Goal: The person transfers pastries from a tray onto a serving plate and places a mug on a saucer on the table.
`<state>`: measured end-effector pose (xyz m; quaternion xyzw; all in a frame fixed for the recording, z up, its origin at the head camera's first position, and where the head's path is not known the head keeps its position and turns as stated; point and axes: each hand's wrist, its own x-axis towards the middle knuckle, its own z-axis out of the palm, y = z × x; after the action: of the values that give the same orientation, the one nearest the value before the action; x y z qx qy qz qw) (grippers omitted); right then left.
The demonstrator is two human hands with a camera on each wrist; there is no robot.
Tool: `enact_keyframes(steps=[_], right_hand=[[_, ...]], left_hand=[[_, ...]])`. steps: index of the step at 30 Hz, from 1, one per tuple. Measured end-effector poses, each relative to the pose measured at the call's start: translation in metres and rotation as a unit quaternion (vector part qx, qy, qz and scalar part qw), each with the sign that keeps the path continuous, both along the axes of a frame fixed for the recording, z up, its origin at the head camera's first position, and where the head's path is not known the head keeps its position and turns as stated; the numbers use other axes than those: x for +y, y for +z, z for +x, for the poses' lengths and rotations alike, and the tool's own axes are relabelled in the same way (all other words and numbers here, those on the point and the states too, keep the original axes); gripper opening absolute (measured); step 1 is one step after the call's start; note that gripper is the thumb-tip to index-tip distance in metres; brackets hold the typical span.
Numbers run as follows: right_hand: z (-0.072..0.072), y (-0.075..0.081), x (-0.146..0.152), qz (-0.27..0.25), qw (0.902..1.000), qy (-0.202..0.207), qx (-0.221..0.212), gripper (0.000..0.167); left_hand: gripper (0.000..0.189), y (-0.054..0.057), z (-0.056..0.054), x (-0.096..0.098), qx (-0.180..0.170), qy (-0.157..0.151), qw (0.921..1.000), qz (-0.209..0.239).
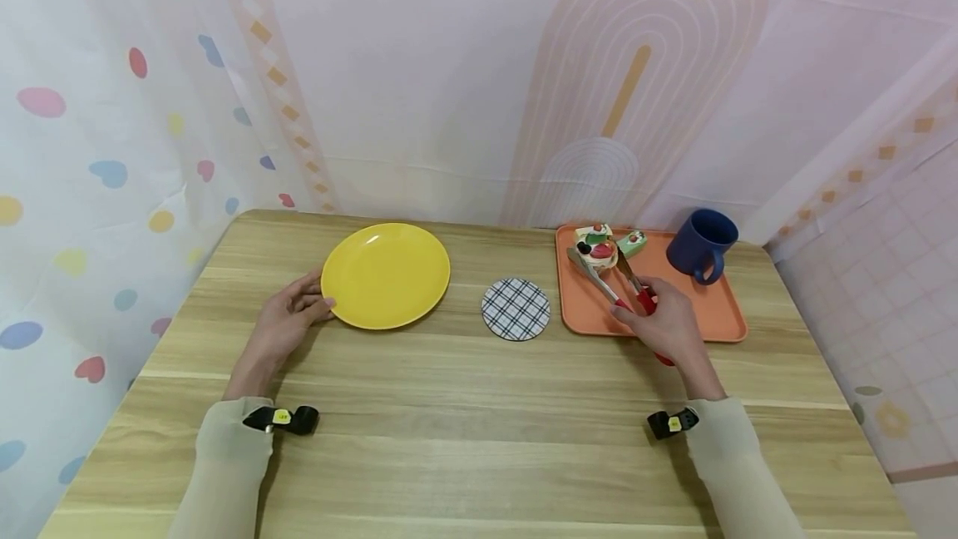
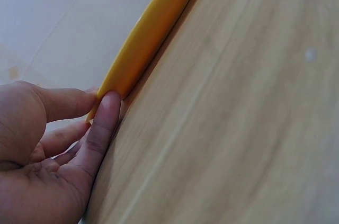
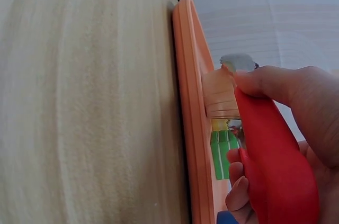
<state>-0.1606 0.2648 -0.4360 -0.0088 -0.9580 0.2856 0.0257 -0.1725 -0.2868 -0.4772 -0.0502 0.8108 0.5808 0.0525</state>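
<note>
My left hand [image 1: 283, 321] pinches the near-left rim of a round yellow plate [image 1: 385, 275], thumb on one side and fingers on the other. In the left wrist view the plate [image 2: 143, 38] is seen edge-on, low over the wood. My right hand [image 1: 671, 321] grips red-handled metal tongs [image 1: 596, 279], whose arms stand either side of a small fruit-topped cake [image 1: 596, 250] on an orange tray [image 1: 722, 321]. From the right wrist, the red handle [image 3: 275, 166] hides part of the tan-sided cake [image 3: 218, 94]; whether the tips squeeze it, I cannot tell.
Beside the cake on the tray lies a green, fruit-topped piece [image 1: 634, 244]. A dark blue mug [image 1: 692, 246] stands at the tray's back right. Between plate and tray lies a round checked coaster [image 1: 516, 309]. A patterned curtain [image 1: 419, 106] hangs behind the wooden table [image 1: 449, 439].
</note>
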Motion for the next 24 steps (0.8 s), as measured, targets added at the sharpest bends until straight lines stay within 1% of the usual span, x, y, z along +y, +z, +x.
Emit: enact_keyframes(steps=[4, 12, 24], right_hand=[[-0.0005, -0.0018, 0.0004, -0.005, 1.0000, 0.000, 0.005, 0.071], [0.0000, -0.0027, -0.0011, -0.019, 0.9998, -0.002, 0.004, 0.068], [0.0024, -0.0010, -0.0018, -0.009, 0.9995, -0.003, 0.031, 0.061]], left_hand=[[0.067, -0.0003, -0.0007, 0.0000, -0.003, 0.003, 1.0000, 0.007], [0.068, -0.0017, -0.0006, -0.0009, -0.005, 0.003, 1.0000, 0.004], [0.067, 0.0009, -0.0002, 0.0006, -0.009, 0.006, 0.9999, 0.006]])
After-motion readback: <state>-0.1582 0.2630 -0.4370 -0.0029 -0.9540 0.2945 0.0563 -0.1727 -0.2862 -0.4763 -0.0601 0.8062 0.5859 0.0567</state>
